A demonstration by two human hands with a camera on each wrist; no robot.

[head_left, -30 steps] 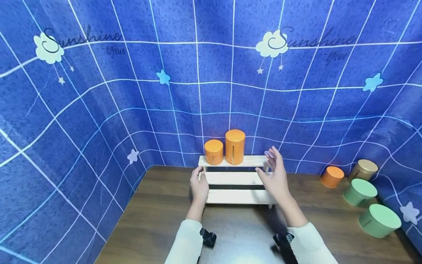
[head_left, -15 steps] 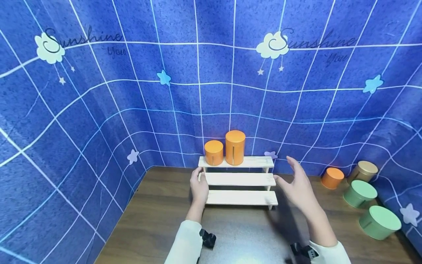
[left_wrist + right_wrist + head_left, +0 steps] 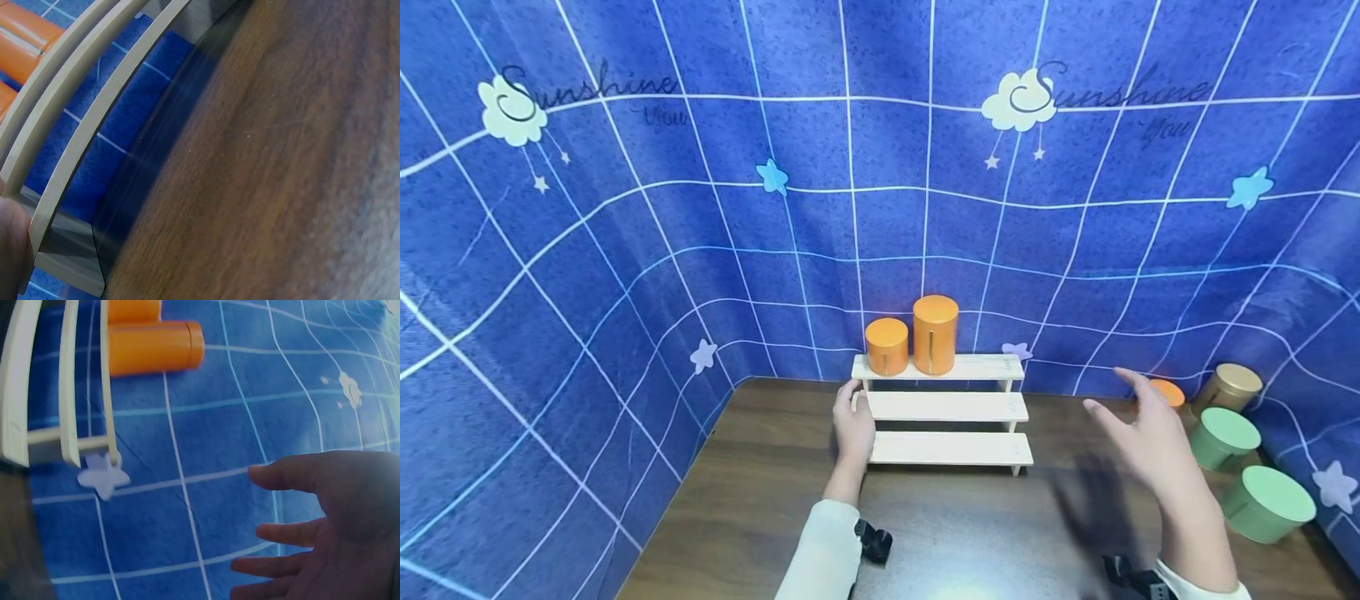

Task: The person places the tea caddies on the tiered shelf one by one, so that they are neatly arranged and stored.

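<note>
On my feed, the left hand (image 3: 853, 429) gripped one three-tiered rack (image 3: 951, 407) by its left end, two orange canisters (image 3: 935, 337) atop it. My right hand (image 3: 1157, 437), spread and empty, hovered near one more orange canister (image 3: 1169, 391), one gold canister (image 3: 1229, 387) and two green canisters (image 3: 1270, 504).

Six canisters (image 3: 935, 337), one three-tier rack (image 3: 949, 407)

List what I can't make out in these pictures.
- Lone orange tin: partly hidden by the right hand, head view.
- Gold tin: base mostly hidden by a green tin, head view.
- Left hand: mostly cut off by the left edge, left wrist view.
- Short orange tin on the rack: cut off by the top edge, right wrist view.
</note>
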